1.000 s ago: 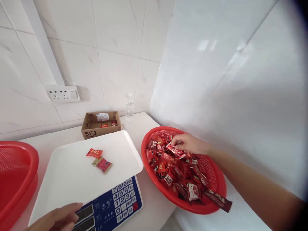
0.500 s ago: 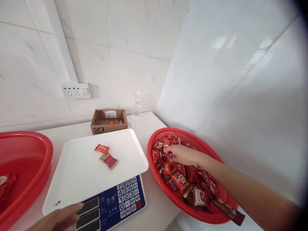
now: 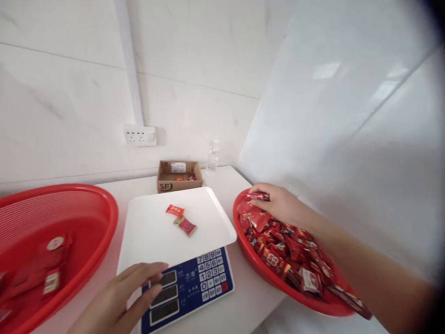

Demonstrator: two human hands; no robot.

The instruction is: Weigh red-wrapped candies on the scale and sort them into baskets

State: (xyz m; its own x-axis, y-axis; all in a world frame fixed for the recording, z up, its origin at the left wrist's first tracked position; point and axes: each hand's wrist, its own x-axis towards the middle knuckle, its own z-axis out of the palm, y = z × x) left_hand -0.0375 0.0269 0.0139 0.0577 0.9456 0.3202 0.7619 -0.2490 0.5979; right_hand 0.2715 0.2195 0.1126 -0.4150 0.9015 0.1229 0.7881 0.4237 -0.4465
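My right hand [image 3: 278,202] is over the far rim of the red basket on the right [image 3: 257,264], fingers pinched on a red snack packet [image 3: 259,196]. The basket is heaped with several red snack packets [image 3: 288,246]. My left hand [image 3: 120,297] lies open, fingers stretched, on the front left of the scale's blue keypad panel [image 3: 205,278]. Two red packets [image 3: 182,219] lie on the scale's white tray [image 3: 153,236].
A second red basket [image 3: 90,208] at the left holds a few packets. A small cardboard box [image 3: 179,176] and a clear water bottle [image 3: 212,157] stand at the back by the tiled wall. A wall socket [image 3: 141,135] sits above the counter.
My right hand has lifted out of the heap with a packet pinched in it. My left hand has slid further onto the scale's panel. The view has swung left, showing more of the left basket.
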